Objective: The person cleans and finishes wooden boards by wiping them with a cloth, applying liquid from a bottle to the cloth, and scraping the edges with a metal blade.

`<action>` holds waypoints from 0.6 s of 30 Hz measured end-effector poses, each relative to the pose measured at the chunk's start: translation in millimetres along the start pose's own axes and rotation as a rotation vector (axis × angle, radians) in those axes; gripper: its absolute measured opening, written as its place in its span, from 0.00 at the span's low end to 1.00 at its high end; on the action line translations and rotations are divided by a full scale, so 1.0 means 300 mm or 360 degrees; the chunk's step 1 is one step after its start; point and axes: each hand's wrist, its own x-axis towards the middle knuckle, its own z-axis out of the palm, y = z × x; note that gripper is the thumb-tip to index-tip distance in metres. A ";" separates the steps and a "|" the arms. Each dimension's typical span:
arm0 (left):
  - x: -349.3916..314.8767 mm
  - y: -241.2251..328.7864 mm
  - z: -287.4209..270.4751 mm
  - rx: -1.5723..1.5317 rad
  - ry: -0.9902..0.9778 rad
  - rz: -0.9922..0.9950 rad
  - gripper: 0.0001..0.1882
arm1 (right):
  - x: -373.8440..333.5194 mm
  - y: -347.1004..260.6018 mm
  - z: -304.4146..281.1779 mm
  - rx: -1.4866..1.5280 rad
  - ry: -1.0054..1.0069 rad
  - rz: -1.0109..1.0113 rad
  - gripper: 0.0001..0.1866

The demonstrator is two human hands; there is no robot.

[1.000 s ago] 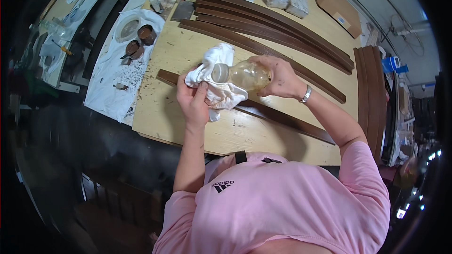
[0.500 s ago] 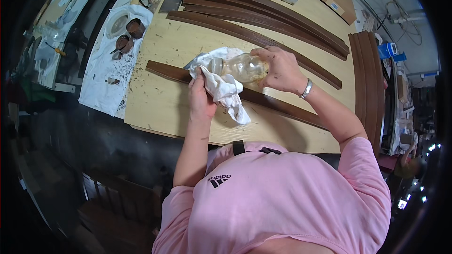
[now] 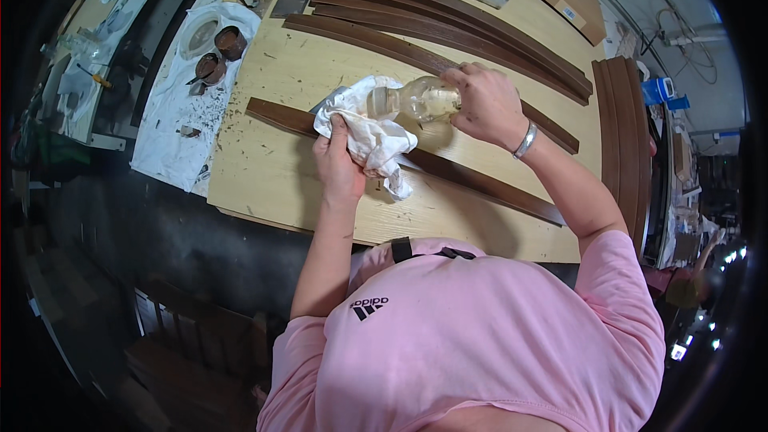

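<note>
- My left hand point(image 3: 340, 166) curls its fingers under a crumpled white cloth point(image 3: 372, 144), thumb pressed on top; the cloth wraps partly around the narrower left end of a clear, yellowish bottle point(image 3: 424, 102).
- The bottle lies sideways between both hands, above the bench point(image 3: 256, 164); its exact tilt I cannot tell.
- My right hand point(image 3: 490, 104) is wrapped over the bottle's right end, back of the hand up, some fingers hidden from me; a silver band point(image 3: 526, 141) sits on that wrist.
- At far left I see a white sheet point(image 3: 164, 144) with two dark-stained cups point(image 3: 230, 42), just beyond the bench's left edge.
- Fleck-strewn pale bench gives me room between that edge and the left hand, and below the cloth to the near edge.
- One brown strip point(image 3: 480, 184) passes beneath the hands; another point(image 3: 352, 36) runs just above them, a stack point(image 3: 448, 24) farther off.
- Brown boards point(image 3: 624, 128) border the right side, well apart from the right hand.
- Against half a second ago, the cloth's hanging corner has drawn up, the bottle's right end sits higher, and the right hand has turned, showing me more of its back.
</note>
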 end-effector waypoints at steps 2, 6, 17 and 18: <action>-0.006 0.007 0.010 -0.0020 0.0006 -0.0035 0.18 | -0.001 0.001 -0.005 0.0014 0.0049 -0.0017 0.21; -0.009 0.007 0.010 -0.0117 0.0025 -0.0084 0.18 | -0.004 0.001 -0.023 -0.0064 -0.0015 0.0045 0.20; -0.013 0.025 0.008 -0.0154 0.0021 -0.0217 0.20 | 0.007 0.031 0.001 -0.0015 -0.0033 -0.0091 0.23; -0.011 0.029 -0.001 -0.0177 0.0050 -0.0283 0.21 | 0.017 0.027 0.006 -0.0003 -0.0088 -0.0065 0.23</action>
